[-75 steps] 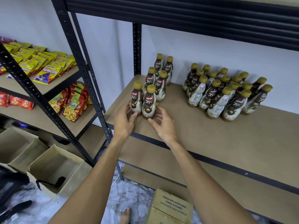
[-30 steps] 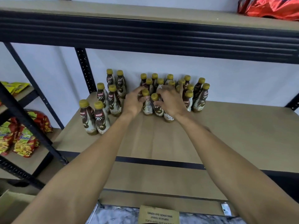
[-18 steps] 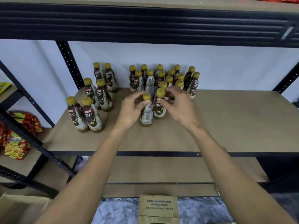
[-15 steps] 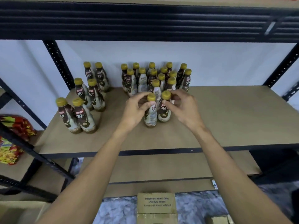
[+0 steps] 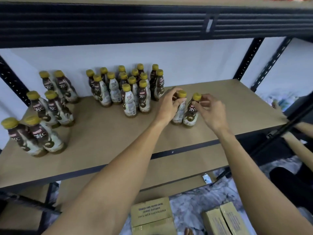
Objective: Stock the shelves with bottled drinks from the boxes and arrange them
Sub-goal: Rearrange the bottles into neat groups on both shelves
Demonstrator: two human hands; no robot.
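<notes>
Grips right of the cluster [image 5: 128, 92]: your left hand [image 5: 169, 106] pinches the left bottle [image 5: 179, 116] (label half-hidden), right hand [image 5: 211, 111] pinches the right bottle [image 5: 191, 114].

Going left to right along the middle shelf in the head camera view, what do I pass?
Double row of six brown-and-white plastic bottles with yellow caps, crowded cluster of the same bottles, left hand, left-held bottle, right-held bottle, right hand, black perforated metal upright.
</notes>
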